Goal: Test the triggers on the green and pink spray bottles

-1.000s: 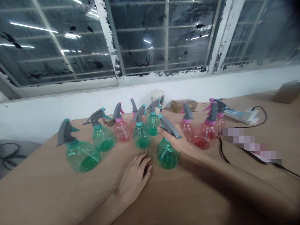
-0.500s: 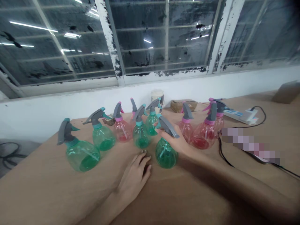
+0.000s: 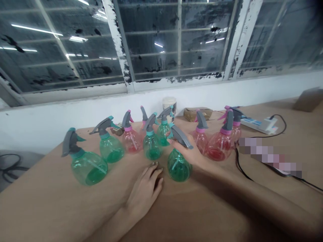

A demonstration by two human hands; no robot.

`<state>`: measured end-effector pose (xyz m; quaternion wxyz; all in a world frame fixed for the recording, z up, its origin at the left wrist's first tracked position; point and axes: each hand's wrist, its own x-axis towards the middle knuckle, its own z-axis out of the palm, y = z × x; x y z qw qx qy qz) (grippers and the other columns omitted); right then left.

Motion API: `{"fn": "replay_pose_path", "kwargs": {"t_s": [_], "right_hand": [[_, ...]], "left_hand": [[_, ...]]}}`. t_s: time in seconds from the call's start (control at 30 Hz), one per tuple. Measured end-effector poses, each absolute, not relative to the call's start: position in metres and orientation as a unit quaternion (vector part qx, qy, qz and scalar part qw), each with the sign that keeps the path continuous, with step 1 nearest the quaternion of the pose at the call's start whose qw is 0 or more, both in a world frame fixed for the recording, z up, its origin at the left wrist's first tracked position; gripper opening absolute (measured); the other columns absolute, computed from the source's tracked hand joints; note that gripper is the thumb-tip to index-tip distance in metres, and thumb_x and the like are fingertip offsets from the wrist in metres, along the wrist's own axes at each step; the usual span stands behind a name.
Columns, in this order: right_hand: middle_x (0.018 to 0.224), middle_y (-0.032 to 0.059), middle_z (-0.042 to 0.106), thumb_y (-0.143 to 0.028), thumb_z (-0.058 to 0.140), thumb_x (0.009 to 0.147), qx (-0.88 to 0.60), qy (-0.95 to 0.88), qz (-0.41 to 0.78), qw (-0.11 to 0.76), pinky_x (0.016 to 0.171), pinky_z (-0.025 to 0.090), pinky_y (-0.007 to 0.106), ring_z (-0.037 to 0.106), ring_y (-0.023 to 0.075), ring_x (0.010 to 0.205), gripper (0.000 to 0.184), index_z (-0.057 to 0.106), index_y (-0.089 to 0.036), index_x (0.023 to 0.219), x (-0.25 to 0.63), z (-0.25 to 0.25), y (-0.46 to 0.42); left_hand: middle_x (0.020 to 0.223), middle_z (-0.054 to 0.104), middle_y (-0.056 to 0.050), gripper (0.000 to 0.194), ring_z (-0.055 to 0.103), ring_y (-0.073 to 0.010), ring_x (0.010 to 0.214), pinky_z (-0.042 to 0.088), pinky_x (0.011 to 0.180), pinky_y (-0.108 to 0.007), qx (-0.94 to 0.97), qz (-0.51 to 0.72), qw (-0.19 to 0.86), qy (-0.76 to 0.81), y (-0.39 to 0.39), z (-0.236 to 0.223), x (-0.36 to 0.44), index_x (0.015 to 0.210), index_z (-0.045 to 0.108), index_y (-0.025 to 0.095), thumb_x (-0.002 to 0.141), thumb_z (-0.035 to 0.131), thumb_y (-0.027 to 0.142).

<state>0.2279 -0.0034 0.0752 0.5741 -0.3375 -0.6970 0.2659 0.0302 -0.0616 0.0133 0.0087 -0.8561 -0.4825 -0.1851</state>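
My right hand [image 3: 189, 148] grips the neck of a green spray bottle [image 3: 179, 168] with a grey and teal trigger head; dark green liquid shows inside. The bottle is upright, near the middle of the table. To its left, my left hand [image 3: 145, 188] lies on the tabletop with its fingers extended, holding nothing. Just behind the hands stand another green spray bottle [image 3: 152, 148] and a farther green one [image 3: 164, 132]. A pink spray bottle [image 3: 219, 146] with red liquid stands right of my right hand, beside other pink bottles partly hidden.
More green spray bottles [image 3: 89, 168] and a pink one [image 3: 132, 139] stand at the left. Against the wall are a paper cup [image 3: 169, 102] and a taped brown package [image 3: 198, 113]. A power strip [image 3: 259, 125] with cables lies at the right, near a cardboard box [image 3: 309, 99].
My right hand and the green spray bottle have shifted slightly left since one second ago, then stayed nearly still. My left hand has not moved.
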Motion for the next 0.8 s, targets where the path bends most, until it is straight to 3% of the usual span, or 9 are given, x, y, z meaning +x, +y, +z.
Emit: {"fn": "replay_pose_path", "kwargs": {"t_s": [0.2, 0.6, 0.8], "right_hand": [[0.081, 0.0001, 0.06, -0.032, 0.055, 0.081, -0.34, -0.701, 0.26, 0.571, 0.064, 0.044, 0.029, 0.054, 0.0145, 0.067, 0.017, 0.056, -0.022, 0.095, 0.2287, 0.0752, -0.0028], [0.057, -0.0047, 0.046, -0.035, 0.054, 0.082, -0.371, -0.707, 0.233, 0.555, 0.056, 0.038, 0.025, 0.043, 0.0102, 0.052, 0.02, 0.05, -0.02, 0.069, 0.2293, 0.0812, -0.0071], [0.076, -0.0006, 0.06, -0.033, 0.055, 0.082, -0.348, -0.718, 0.243, 0.551, 0.07, 0.045, 0.029, 0.056, 0.0146, 0.069, 0.013, 0.057, -0.021, 0.085, 0.2275, 0.0775, -0.005]], "left_hand": [[0.128, 0.054, -0.008, 0.027, 0.05, -0.0237, 0.118, 0.043, 0.099, -0.043, -0.858, -0.173, 0.001, -0.484, -0.0623, 0.0159, 0.0309, 0.114, 0.056, 0.02, 0.091, 0.043, 0.026], [0.127, 0.053, -0.009, 0.027, 0.049, -0.0236, 0.118, 0.042, 0.099, -0.043, -0.858, -0.172, -0.003, -0.485, -0.062, 0.0129, 0.0305, 0.115, 0.054, 0.018, 0.091, 0.043, 0.024], [0.126, 0.055, -0.009, 0.026, 0.051, -0.0239, 0.116, 0.044, 0.098, -0.042, -0.857, -0.175, 0.0, -0.485, -0.0618, 0.0125, 0.0308, 0.113, 0.056, 0.019, 0.091, 0.043, 0.025]]}}
